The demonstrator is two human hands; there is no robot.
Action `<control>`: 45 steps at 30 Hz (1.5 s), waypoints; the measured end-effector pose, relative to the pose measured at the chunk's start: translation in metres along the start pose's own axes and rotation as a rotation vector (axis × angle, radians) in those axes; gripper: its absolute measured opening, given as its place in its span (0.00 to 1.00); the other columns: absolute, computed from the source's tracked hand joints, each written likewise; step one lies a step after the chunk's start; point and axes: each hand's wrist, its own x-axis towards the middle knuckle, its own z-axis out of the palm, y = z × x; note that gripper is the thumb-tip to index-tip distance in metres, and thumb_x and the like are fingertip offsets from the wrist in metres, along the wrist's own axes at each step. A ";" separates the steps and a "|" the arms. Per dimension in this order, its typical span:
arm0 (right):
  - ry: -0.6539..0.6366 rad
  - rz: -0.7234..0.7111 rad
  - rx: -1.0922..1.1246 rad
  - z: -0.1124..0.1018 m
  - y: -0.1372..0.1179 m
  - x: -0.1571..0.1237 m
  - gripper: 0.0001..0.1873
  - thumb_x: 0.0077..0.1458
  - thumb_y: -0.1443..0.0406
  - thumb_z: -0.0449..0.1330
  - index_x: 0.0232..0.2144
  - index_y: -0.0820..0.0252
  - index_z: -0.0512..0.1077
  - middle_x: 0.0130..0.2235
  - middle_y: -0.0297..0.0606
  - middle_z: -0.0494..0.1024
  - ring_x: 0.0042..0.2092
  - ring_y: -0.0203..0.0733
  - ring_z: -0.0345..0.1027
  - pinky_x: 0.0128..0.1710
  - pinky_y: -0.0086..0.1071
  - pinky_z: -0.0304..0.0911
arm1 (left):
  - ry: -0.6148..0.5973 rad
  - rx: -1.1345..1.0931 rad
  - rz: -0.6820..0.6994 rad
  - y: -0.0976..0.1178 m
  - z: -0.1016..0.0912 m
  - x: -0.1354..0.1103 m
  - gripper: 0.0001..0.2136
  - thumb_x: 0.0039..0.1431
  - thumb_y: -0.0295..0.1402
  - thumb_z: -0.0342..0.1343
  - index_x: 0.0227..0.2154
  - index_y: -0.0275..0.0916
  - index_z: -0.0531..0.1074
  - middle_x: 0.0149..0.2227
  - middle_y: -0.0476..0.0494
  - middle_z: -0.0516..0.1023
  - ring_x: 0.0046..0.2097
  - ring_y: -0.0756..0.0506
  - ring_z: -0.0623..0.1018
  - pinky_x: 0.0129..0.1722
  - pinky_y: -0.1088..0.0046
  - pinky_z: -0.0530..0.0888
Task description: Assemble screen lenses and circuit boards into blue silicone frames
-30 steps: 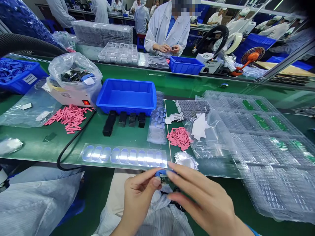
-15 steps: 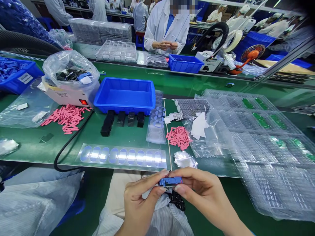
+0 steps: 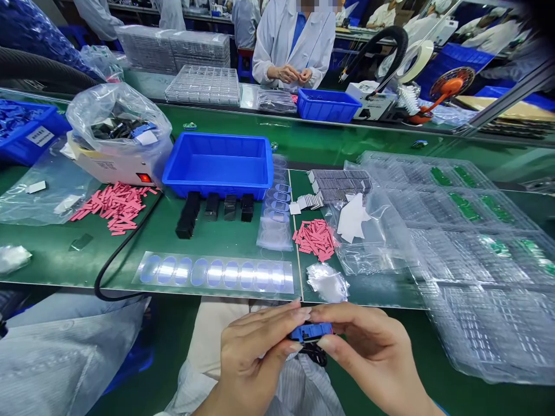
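Observation:
Between my two hands, over my lap at the table's front edge, is a small blue plastic housing point(image 3: 310, 332). My left hand point(image 3: 255, 352) pinches its left end, with the thumb below and the fingers over the top. At the other end, my right hand point(image 3: 368, 349) grips it between thumb and index finger. Fingertips cover both ends of the part, and its inside is mostly hidden. Just beyond my hands lie a pile of silvery film pieces point(image 3: 327, 282) and a clear strip with oval stickers point(image 3: 217, 274).
A blue bin point(image 3: 219, 164) stands behind black blocks point(image 3: 188, 215). Pink strips point(image 3: 315, 239) lie near clear trays point(image 3: 468, 277) holding green boards. A bagged box point(image 3: 119, 159) is at left. Across the bench, a person in a white coat point(image 3: 295, 46) works with both hands.
My hands and the blue housing have shifted slightly right and down. My left fingers now reach further over its top. The whole view has moved a little.

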 end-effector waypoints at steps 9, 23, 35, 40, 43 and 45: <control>-0.003 0.024 -0.137 -0.001 0.001 -0.003 0.05 0.51 0.69 0.62 0.32 0.56 0.76 0.29 0.36 0.81 0.29 0.39 0.77 0.27 0.24 0.73 | 0.065 -0.015 -0.094 -0.001 0.007 -0.007 0.18 0.54 0.24 0.58 0.45 0.52 0.76 0.41 0.51 0.83 0.42 0.46 0.82 0.44 0.75 0.78; -0.044 0.122 -0.175 -0.009 0.014 -0.003 0.08 0.56 0.63 0.59 0.33 0.57 0.78 0.21 0.33 0.77 0.22 0.35 0.72 0.21 0.24 0.67 | 0.197 -0.191 -0.550 0.005 0.018 0.001 0.08 0.53 0.41 0.60 0.34 0.49 0.81 0.34 0.46 0.84 0.35 0.46 0.83 0.41 0.77 0.78; -0.008 0.218 0.068 -0.013 0.025 -0.003 0.15 0.57 0.52 0.57 0.37 0.56 0.73 0.19 0.29 0.71 0.20 0.32 0.64 0.22 0.25 0.63 | -0.004 0.089 -0.111 -0.010 0.008 0.012 0.24 0.45 0.26 0.67 0.45 0.57 0.75 0.38 0.57 0.84 0.35 0.51 0.83 0.38 0.85 0.78; 0.010 -0.094 -0.158 -0.023 0.028 0.000 0.17 0.50 0.56 0.65 0.44 0.49 0.74 0.36 0.34 0.81 0.37 0.38 0.76 0.36 0.26 0.73 | -0.050 0.031 -0.145 -0.014 0.009 0.013 0.23 0.46 0.25 0.66 0.44 0.55 0.75 0.41 0.56 0.83 0.40 0.49 0.82 0.43 0.82 0.77; -0.019 -0.167 -0.177 -0.028 0.031 0.003 0.16 0.53 0.62 0.64 0.46 0.50 0.73 0.41 0.36 0.80 0.43 0.39 0.75 0.44 0.29 0.72 | -0.075 0.013 -0.141 -0.015 0.010 0.015 0.21 0.46 0.25 0.66 0.44 0.53 0.76 0.44 0.53 0.82 0.45 0.47 0.81 0.47 0.78 0.76; -0.037 -0.203 -0.206 -0.032 0.032 0.005 0.16 0.55 0.62 0.62 0.47 0.51 0.72 0.42 0.37 0.80 0.44 0.40 0.75 0.44 0.30 0.73 | -0.071 0.021 -0.133 -0.016 0.011 0.018 0.21 0.46 0.24 0.66 0.44 0.53 0.75 0.44 0.53 0.82 0.45 0.47 0.81 0.46 0.79 0.76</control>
